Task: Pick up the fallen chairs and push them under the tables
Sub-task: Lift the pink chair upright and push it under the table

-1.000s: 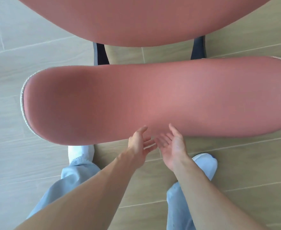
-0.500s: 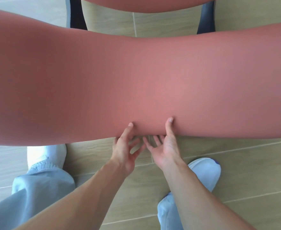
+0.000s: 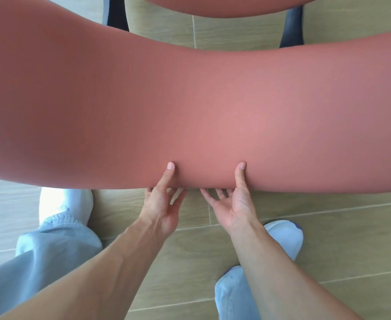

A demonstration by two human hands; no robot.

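Note:
A chair with a salmon-red padded backrest (image 3: 190, 116) fills the middle of the head view, seen from above. Its red seat (image 3: 224, 5) shows at the top edge, with two dark uprights (image 3: 118, 17) joining them. My left hand (image 3: 164, 204) grips the backrest's near edge, thumb on top and fingers underneath. My right hand (image 3: 233, 204) grips the same edge just to the right, in the same way. The fingertips of both hands are hidden behind the backrest. No table is in view.
Wood-look floor tiles (image 3: 340, 227) lie all around. My feet in white shoes (image 3: 65, 204) and light blue trouser legs (image 3: 39, 262) stand close behind the chair.
The backrest has come much closer and fills the view. Both hands went from open and reaching to gripping its near edge, and have since spread slightly apart.

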